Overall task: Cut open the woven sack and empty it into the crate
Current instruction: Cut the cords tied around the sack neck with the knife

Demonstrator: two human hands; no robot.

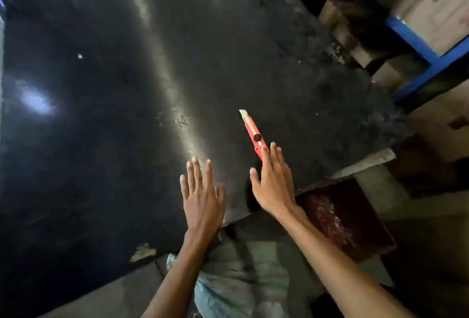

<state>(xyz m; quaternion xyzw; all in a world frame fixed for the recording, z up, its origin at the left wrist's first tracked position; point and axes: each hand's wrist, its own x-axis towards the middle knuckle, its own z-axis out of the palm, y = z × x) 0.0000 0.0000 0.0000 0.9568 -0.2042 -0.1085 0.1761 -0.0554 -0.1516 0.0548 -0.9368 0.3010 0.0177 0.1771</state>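
Note:
A red utility knife (253,135) lies on a dark tabletop (127,114), its blade out and pointing away from me. My right hand (274,185) hovers flat with fingers spread, its fingertips over the knife's near end. My left hand (201,196) is spread flat beside it, to the left, near the table's front edge. Below the table edge, between my forearms, a pale woven sack (241,279) shows. A dark red crate (342,218) sits low at the right, under my right forearm.
Cardboard boxes (429,5) rest on a blue metal rack (418,46) at the upper right. More boxes (360,46) stand on the floor beside the table's right edge. A glare spot marks the tabletop at the left.

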